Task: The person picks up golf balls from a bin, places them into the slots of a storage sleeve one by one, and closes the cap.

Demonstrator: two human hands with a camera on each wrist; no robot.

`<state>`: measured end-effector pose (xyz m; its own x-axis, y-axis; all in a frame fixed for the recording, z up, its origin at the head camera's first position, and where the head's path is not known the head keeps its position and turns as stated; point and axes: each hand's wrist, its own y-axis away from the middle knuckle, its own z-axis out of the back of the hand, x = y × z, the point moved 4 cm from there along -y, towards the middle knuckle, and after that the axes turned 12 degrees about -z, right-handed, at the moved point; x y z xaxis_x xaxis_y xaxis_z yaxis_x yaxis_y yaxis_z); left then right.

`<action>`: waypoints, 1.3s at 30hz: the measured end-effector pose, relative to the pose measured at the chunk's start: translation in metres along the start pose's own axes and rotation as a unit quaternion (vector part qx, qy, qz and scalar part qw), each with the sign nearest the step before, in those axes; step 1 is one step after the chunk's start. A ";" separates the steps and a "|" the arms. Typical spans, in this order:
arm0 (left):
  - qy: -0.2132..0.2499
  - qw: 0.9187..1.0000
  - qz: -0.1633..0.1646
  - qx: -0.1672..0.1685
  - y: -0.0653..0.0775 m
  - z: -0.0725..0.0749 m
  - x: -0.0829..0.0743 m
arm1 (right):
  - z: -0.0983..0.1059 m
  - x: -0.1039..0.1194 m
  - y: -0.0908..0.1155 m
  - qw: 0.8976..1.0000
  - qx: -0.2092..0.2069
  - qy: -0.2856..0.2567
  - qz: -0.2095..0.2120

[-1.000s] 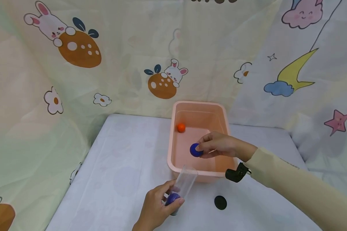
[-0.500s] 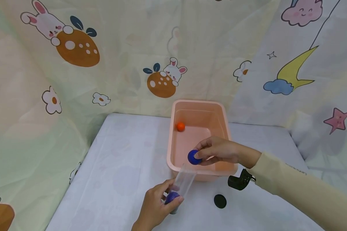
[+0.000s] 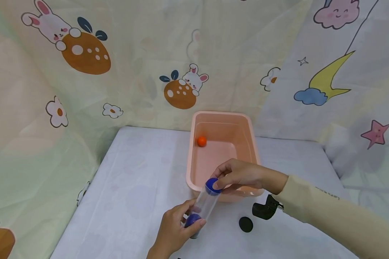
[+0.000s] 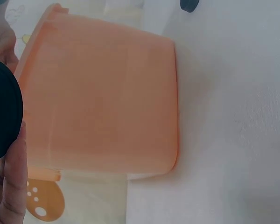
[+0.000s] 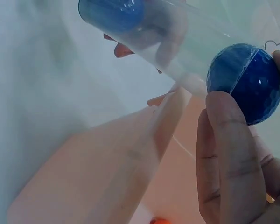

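My left hand grips a clear plastic tube, tilted with its mouth up toward the bin. Near the tube's lower end lies one blue ball. With thumb and fingers my right hand pinches a second blue ball, a dimpled golf ball, at the tube's mouth; part of it shows through the clear wall, inside the rim. The tube's dark round end fills the left edge of the left wrist view.
Just beyond the hands stands a pink plastic bin with an orange ball inside. A flat black disc lies on the white-covered table. Printed cloth hangs behind.
My right hand has lowered the golf ball from above the bin down into the tube's mouth. My left hand and the tube have stayed nearly still.
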<state>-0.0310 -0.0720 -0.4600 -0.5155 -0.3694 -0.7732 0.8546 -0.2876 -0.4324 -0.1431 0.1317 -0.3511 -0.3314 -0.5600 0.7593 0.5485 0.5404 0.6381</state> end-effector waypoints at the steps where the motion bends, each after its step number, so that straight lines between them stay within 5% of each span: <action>1: 0.000 1.000 -0.002 -0.001 0.000 0.000 0.000 | 0.000 0.000 -0.001 1.000 -0.001 -0.001 -0.002; 7: -0.012 1.000 -0.007 -0.005 0.002 0.003 -0.001 | -0.002 0.000 -0.002 1.000 -0.009 -0.008 -0.013; 19: -0.009 0.999 0.038 0.017 0.004 0.002 0.001 | 0.015 0.003 -0.012 1.000 -0.007 -0.029 -0.005; 27: -0.007 0.999 0.033 0.011 0.006 0.002 0.002 | 0.045 0.011 -0.028 0.997 -0.053 -0.057 0.005; 39: -0.003 1.000 0.014 -0.001 0.005 0.005 0.002 | 0.084 0.003 -0.074 0.978 -0.140 -0.152 -0.026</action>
<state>-0.0280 -0.0786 -0.4613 -0.4916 -0.3820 -0.7826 0.8689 -0.2748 -0.4117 -0.2492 0.1422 -0.3851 -0.5534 -0.3468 0.7573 0.6998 0.2994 0.6485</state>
